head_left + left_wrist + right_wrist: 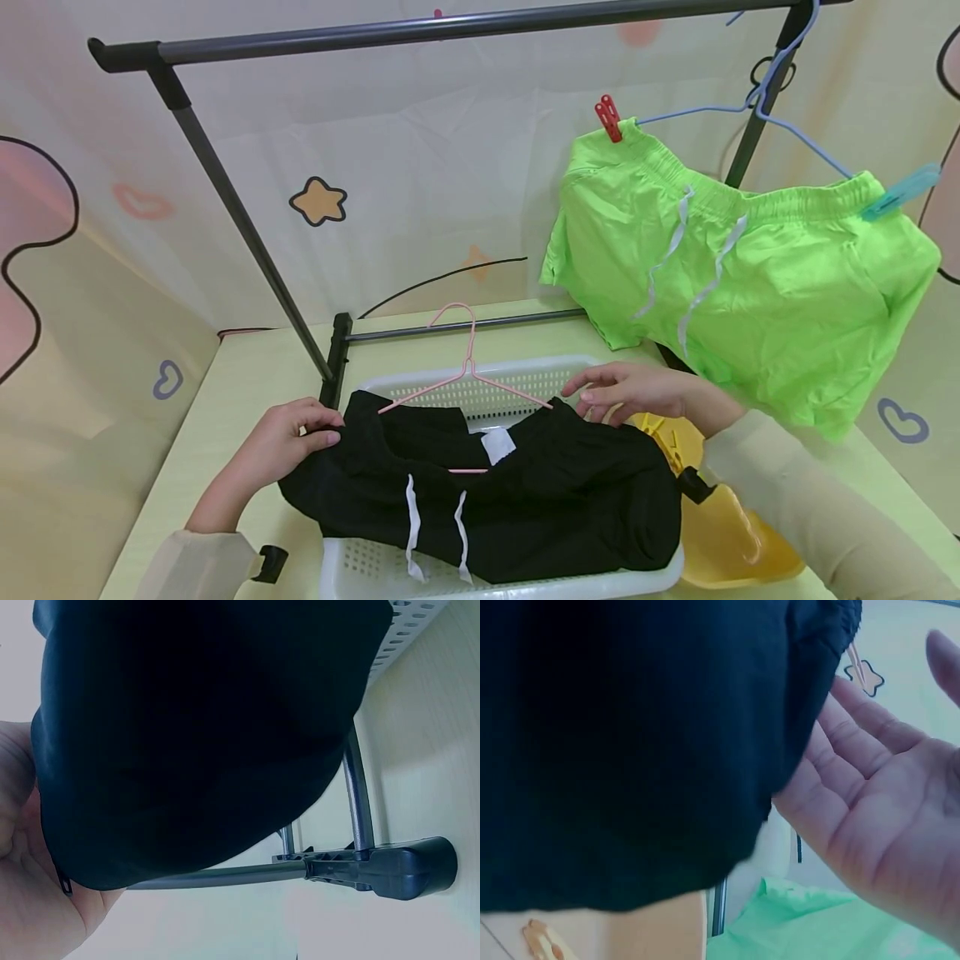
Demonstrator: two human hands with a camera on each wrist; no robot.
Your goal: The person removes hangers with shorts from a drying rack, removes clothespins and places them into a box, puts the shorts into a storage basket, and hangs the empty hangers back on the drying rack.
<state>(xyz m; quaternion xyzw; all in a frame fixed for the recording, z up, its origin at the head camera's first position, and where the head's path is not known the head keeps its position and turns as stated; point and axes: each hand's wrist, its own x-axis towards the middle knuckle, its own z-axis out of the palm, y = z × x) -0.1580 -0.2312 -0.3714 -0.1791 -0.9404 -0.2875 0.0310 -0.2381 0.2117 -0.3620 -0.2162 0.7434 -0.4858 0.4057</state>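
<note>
A pair of black shorts (570, 500) with white drawstrings lies spread over a white perforated basket (495, 593). Inside its waistband sits a pink hanger (471, 367), hook upward, its lower bar showing in the waist opening. My left hand (288, 437) pinches the left side of the shorts between thumb and fingers; in the left wrist view the black cloth (202, 742) covers its fingertips. Beside the waistband's right corner is my right hand (637, 393), its fingers loosely extended. The right wrist view shows the palm (892, 802) facing the cloth, fingers along its edge, thumb apart.
A dark metal rack (360, 35) stands behind the basket. Bright green shorts (780, 283) hang at right from a blue hanger (765, 92), held by a red clip (608, 118) and a blue clip (900, 192). A yellow container (738, 546) with yellow clips (663, 437) sits right of the basket.
</note>
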